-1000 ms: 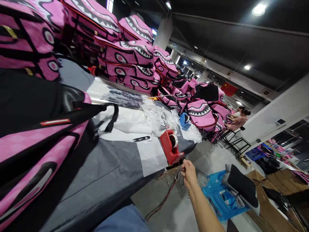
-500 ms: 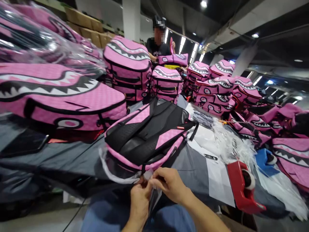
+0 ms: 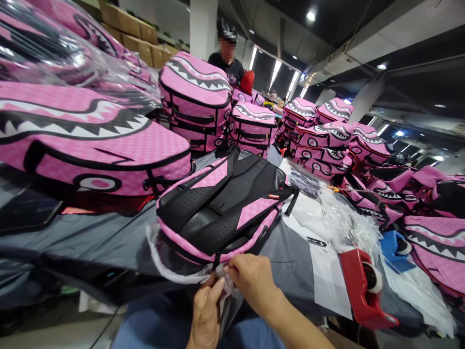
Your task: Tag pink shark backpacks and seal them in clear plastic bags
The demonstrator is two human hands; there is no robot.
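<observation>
A pink and black backpack (image 3: 221,208) lies on the grey-covered table in front of me, its straps and padded back facing up. Clear plastic film (image 3: 165,269), which looks like a bag, loops around its near end and hangs over the table edge. Just below the backpack's near end, my left hand (image 3: 206,310) pinches the film between thumb and fingers. Close beside it on the right, my right hand (image 3: 254,281) is also closed on the film, its fingertips almost touching the backpack's lower edge. The exact fold between the fingertips is hidden.
A large pink shark-mouth backpack (image 3: 90,140) lies at left, with plastic-wrapped ones (image 3: 72,53) behind. More stacked backpacks (image 3: 196,102) stand across the table. Red (image 3: 363,291) and blue (image 3: 395,252) tape dispensers and crumpled plastic (image 3: 348,218) lie at right. A person (image 3: 228,60) stands beyond.
My left hand has shifted slightly down and left, still pinching the film; the right hand has turned knuckles-up. The person beyond has moved left, and a red object now shows beside them.
</observation>
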